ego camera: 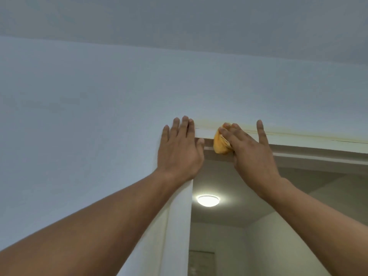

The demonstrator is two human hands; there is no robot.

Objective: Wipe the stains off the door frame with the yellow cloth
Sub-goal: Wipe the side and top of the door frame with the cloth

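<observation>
The white door frame (310,140) runs across the top of the doorway and down its left side. A yellowish stain line (282,134) follows the frame's upper edge along the wall. My right hand (251,148) presses the bunched yellow cloth (220,145) against the top bar near the left corner, with the fingers spread over it. My left hand (179,148) lies flat and open on the wall at the frame's top left corner, its thumb on the frame edge.
Pale wall (79,116) fills the left and upper view, and the ceiling (179,22) sits close above. Through the doorway a lit round ceiling lamp (208,200) glows in the room beyond.
</observation>
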